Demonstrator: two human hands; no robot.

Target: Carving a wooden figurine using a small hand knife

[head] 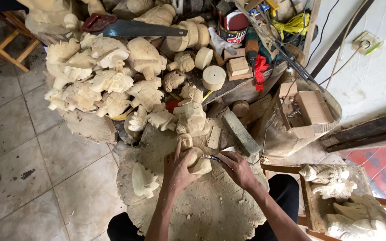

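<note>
My left hand (178, 168) grips a pale carved wooden piece (198, 163) that rests on a round, sawdust-covered wooden stump (211, 209). My right hand (236, 167) holds a small carving tool (211, 157), its metal tip touching the right side of the piece. Another carved wooden figure (143, 180) lies on the stump to the left of my left hand.
A heap of rough carved wooden pieces (108, 80) fills the area beyond the stump, with a handsaw (130, 27) on top. A grey sharpening stone (241, 133), round wooden discs (213, 76), a cardboard box (309, 111) and more carvings on a stool (345, 201) lie nearby.
</note>
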